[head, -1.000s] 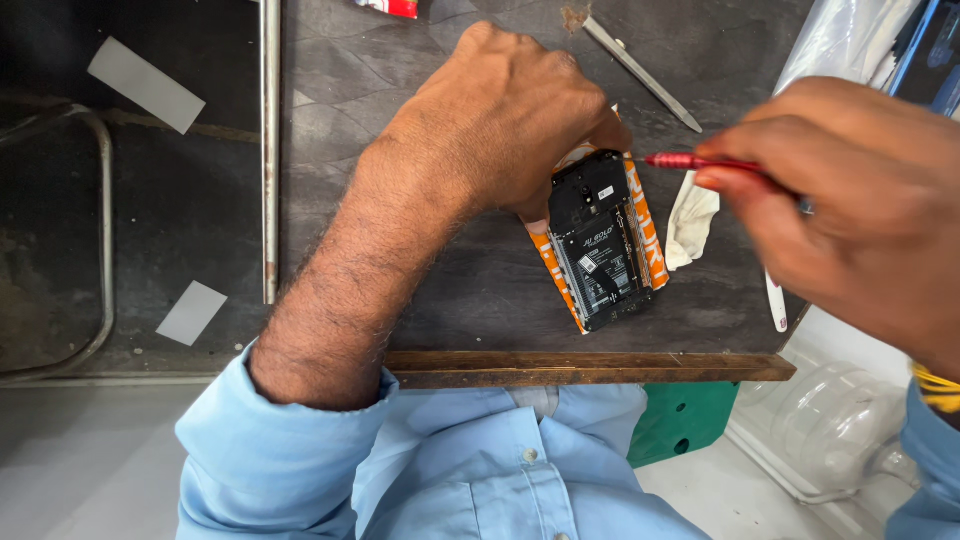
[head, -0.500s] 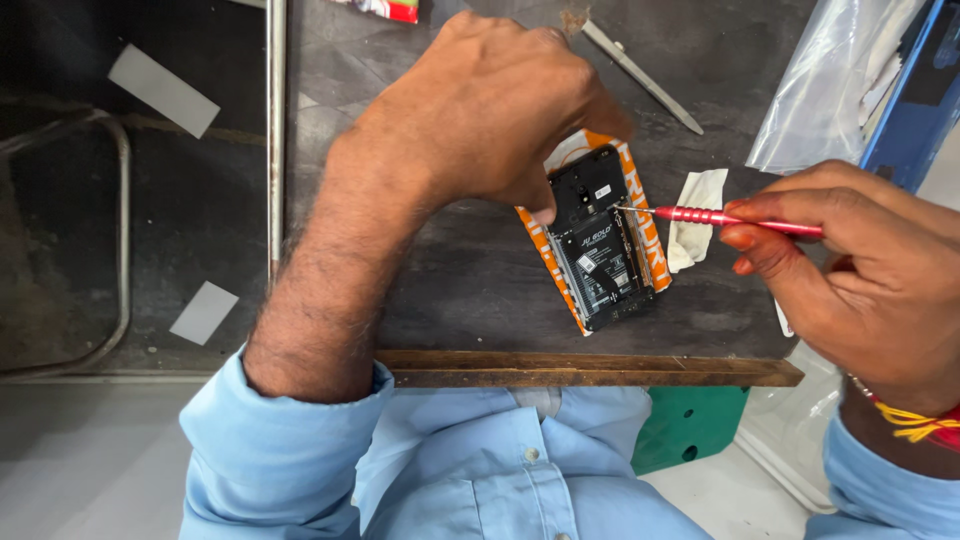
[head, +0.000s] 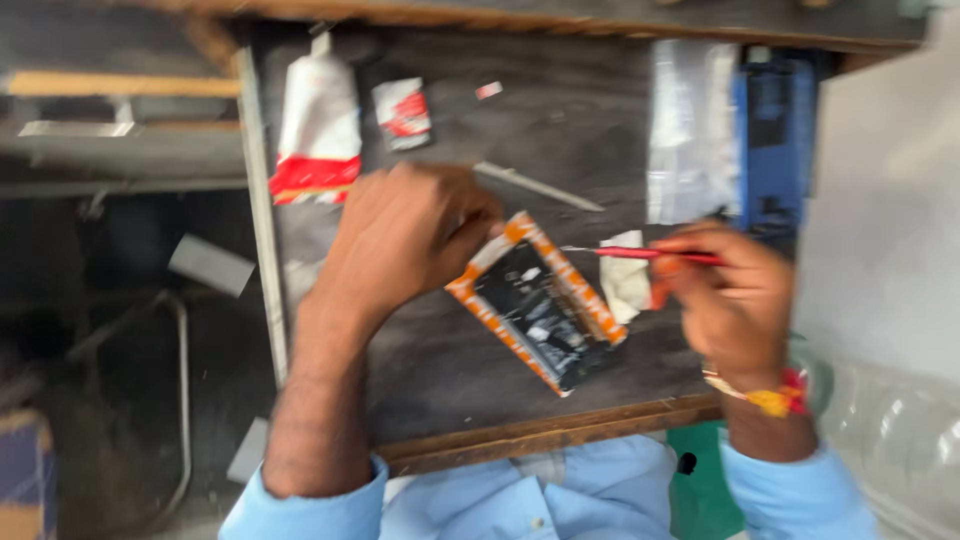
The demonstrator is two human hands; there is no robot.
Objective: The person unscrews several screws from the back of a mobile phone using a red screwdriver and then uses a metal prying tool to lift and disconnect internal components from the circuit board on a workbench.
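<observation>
1. The opened mobile phone with an orange frame and its dark circuit board exposed (head: 537, 300) is found lying flat and slanted on the dark, worn wooden worktop (head: 440, 370), between the two hands and near the front edge.

2. The left hand (head: 405, 240) is laid over the upper corner of the phone, fingers curled down onto the frame. The phone is pinned to the worktop rather than lifted.

3. The slim red-handled screwdriver (head: 645, 254) is pinched in the fingers of the right hand (head: 730, 300) and held level. Its tip is seen just off the phone's right edge; contact with the board cannot be confirmed because of blur.

4. Compared with the pictures from half a second and one second ago, the view has been pulled back and more of the worktop is now shown. The phone has turned to a flatter diagonal, and the screwdriver tip, then over the board, has been drawn slightly outward.

5. It is judged that the tool is being repositioned while the hold on the phone is kept.

6. A crumpled white cloth scrap (head: 625, 280) is noted just right of the phone. A white and red squeeze tube (head: 318, 130), a small red and white packet (head: 402, 112), a thin metal tool (head: 540, 187), a clear plastic bag (head: 690, 130) and a blue box (head: 775, 140) lie further back.
</observation>
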